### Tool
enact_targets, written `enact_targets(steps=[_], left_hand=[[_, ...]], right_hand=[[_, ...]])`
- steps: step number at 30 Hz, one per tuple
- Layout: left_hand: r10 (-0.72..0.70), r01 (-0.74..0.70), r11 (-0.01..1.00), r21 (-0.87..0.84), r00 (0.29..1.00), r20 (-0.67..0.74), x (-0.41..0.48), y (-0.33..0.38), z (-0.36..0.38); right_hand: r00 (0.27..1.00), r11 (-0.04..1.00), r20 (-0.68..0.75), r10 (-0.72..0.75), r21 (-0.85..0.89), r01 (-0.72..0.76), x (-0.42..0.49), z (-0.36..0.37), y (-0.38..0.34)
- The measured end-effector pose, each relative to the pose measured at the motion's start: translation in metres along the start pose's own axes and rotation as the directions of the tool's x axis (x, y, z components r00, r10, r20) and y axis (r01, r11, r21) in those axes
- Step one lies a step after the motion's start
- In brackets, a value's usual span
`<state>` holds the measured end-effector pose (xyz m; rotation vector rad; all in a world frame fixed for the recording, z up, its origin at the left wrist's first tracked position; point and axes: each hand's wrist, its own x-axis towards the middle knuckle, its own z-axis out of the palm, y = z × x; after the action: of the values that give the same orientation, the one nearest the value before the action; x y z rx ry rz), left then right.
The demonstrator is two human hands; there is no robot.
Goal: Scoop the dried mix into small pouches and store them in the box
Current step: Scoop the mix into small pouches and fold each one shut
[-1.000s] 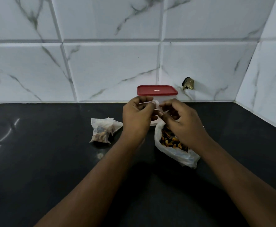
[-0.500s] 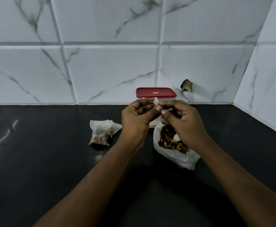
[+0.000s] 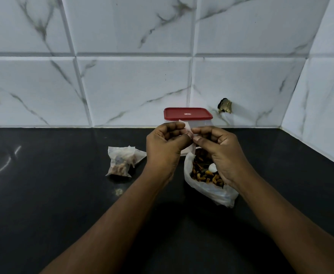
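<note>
Both hands meet above the open plastic bag of dried mix on the black counter. My left hand and my right hand each pinch an edge of a small white empty pouch between thumb and fingers; most of the pouch is hidden by the fingers. A white scoop lies in the orange-brown mix. A filled pouch lies on the counter to the left of my left hand. The clear box with a red lid stands closed against the wall behind the hands.
The black counter runs left and towards me. White marble tiles form the back wall, and a side wall closes the corner at right. A small brass fitting sticks out of the back wall near the box.
Both hands have stayed together over the bag, fingers shifting slightly on the small pouch. The pouch's white top edge now shows more above the fingers.
</note>
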<state>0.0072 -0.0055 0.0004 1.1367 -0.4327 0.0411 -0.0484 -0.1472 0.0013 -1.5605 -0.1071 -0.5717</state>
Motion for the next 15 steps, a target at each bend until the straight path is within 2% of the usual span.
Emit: enact_targets(steps=[3, 5, 8, 10, 12, 15], left_hand=[[0.037, -0.039, 0.994, 0.106, 0.999, 0.019, -0.001, 0.0, -0.001], [0.075, -0.075, 0.969, 0.235, 0.997, 0.008, -0.001, -0.001, -0.002], [0.13, -0.107, 0.885, 0.453, 0.991, -0.02, 0.0, -0.001, -0.003], [0.131, -0.108, 0.864, 0.492, 0.991, -0.013, -0.002, -0.001, -0.002], [0.137, -0.119, 0.848, 0.517, 0.99, 0.002, -0.005, 0.0, 0.001], [0.157, -0.147, 0.85, 0.506, 0.987, 0.022, -0.01, 0.001, 0.005]], right_hand=[[0.998, 0.989, -0.027, -0.05, -0.137, 0.046, -0.001, 0.001, 0.001], [0.987, 0.932, -0.047, -0.153, -0.338, 0.128, -0.001, 0.0, 0.003], [0.938, 0.758, -0.018, -0.345, -0.595, 0.267, 0.0, -0.003, 0.002], [0.909, 0.631, 0.052, -0.415, -0.703, 0.328, 0.003, -0.008, 0.002], [0.911, 0.559, 0.113, -0.396, -0.758, 0.337, 0.005, -0.011, 0.004], [0.933, 0.556, 0.15, -0.328, -0.767, 0.319, 0.005, -0.011, 0.008]])
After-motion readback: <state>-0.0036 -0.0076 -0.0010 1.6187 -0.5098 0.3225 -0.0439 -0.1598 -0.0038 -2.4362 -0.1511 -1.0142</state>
